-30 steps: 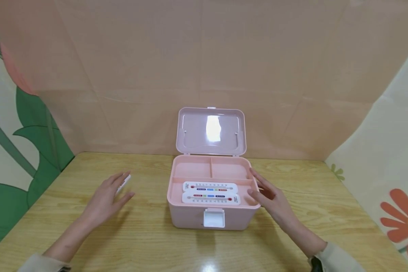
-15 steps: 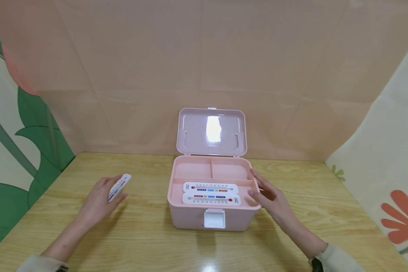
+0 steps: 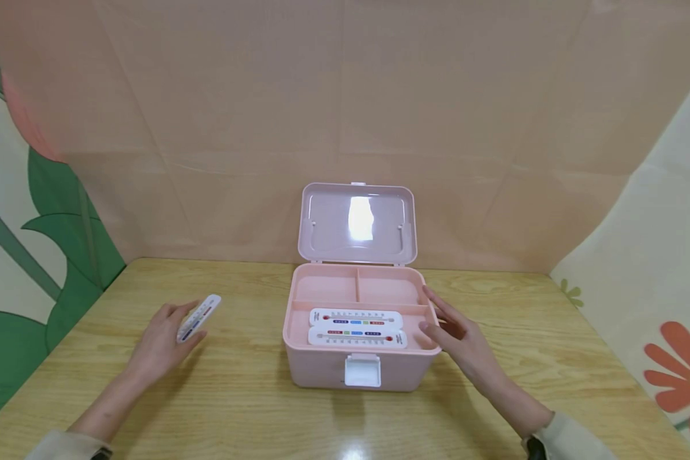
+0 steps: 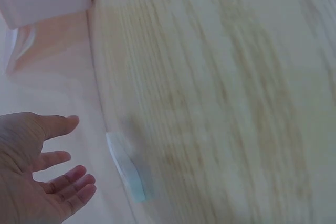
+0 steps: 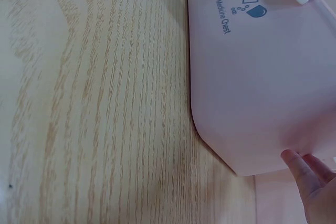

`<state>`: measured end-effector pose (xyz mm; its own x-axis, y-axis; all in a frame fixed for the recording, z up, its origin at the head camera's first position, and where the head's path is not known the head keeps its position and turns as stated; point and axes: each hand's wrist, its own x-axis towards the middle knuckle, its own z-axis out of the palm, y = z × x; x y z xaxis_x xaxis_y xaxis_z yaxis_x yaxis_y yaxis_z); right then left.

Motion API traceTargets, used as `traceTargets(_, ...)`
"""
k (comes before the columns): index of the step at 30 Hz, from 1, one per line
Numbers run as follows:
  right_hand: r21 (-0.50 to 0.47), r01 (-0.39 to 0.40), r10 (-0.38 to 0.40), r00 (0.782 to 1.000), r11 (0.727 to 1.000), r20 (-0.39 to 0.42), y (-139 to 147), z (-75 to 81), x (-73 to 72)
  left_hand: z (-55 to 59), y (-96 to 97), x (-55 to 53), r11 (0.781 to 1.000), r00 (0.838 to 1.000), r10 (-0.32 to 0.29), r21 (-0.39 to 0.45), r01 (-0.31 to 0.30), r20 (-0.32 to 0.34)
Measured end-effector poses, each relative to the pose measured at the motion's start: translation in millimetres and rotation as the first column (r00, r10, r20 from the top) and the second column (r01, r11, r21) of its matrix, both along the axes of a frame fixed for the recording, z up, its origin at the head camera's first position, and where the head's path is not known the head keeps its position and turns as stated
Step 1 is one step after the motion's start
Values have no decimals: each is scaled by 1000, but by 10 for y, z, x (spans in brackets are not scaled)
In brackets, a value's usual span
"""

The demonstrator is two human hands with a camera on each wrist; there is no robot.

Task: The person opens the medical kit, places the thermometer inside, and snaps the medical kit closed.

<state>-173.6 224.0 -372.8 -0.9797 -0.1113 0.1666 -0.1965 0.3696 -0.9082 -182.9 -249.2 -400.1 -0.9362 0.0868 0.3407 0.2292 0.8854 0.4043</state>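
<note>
The pink medicine box stands with its lid raised. Two white thermometers lie side by side in the front compartment of its tray. My right hand holds the box's right side, thumb over the rim; in the right wrist view fingertips press the outer wall. On the table to the left lies another white thermometer, with my left hand just beside it. The left wrist view shows that hand's fingers spread and apart from the thermometer, holding nothing.
Two rear compartments of the tray have nothing in them. A white latch hangs at the box's front. The wooden table ends at a beige backdrop, with flower-printed cloth at the sides.
My left hand has drawn back a little toward the left and front, uncovering the thermometer, whose printed face now shows. The right hand and the box have stayed in place.
</note>
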Motion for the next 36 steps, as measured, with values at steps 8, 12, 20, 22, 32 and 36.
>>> traceTargets(8, 0, 0, 0, 1000, 1000, -4, 1, 2, 2, -44, -41, -2, 1000, 999, 20, -25, -19, 36)
traceTargets(12, 10, 3, -3, 1000, 1000, -3, 2, 6, 3, -71, -67, -4, 999, 999, 20, -28, -18, 51)
traceTargets(20, 22, 13, -13, 1000, 1000, -8, -4, 16, 3, -107, -116, 11, 999, 997, 32, -38, -30, 64)
traceTargets(22, 21, 15, -14, 1000, 1000, -8, -5, 18, 3, -117, -123, 8, 999, 995, 36, -39, -33, 89)
traceTargets(32, 9, 14, -14, 1000, 1000, -5, -11, 30, 3, -158, -128, -9, 998, 983, 60, -41, -54, 172)
traceTargets(36, 1, 8, -8, 1000, 1000, -3, -9, 25, 2, -181, -153, -11, 998, 988, 48, -50, -41, 149)
